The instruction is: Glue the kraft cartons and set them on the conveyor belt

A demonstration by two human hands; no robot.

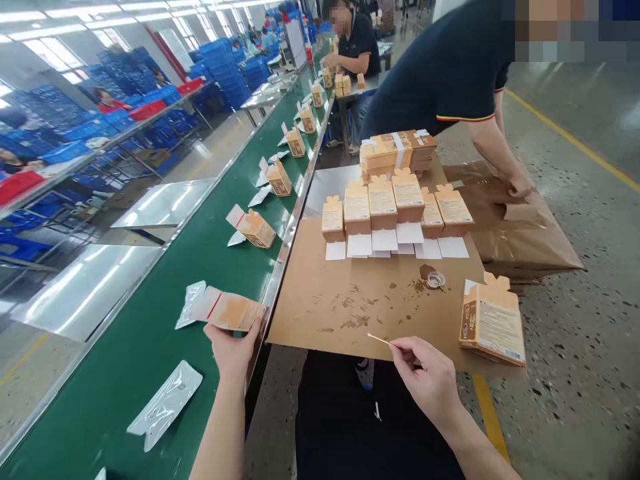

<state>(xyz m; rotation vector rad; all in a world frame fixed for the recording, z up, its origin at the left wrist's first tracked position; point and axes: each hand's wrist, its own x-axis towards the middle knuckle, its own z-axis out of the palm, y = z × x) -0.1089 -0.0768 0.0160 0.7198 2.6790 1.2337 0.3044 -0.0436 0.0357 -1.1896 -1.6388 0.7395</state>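
Note:
My left hand (231, 348) grips the near end of a flat tan carton (227, 311) with a clear plastic tray tucked at its far end, holding it over the green conveyor belt (150, 340). My right hand (425, 373) pinches a thin wooden stick (379, 339) above the cardboard work sheet (350, 300), which is spotted with glue stains. A small clear glue dish (435, 279) sits on the sheet ahead of that hand. A stack of flat cartons (493, 321) lies at the sheet's right edge.
A row of upright cartons (395, 207) with open white flaps stands at the sheet's far side, bundled flats (397, 150) behind. Folded cartons (255, 228) and a plastic tray (165, 403) ride the belt. A person (450, 73) bends over brown paper packages (520, 230); another sits farther back.

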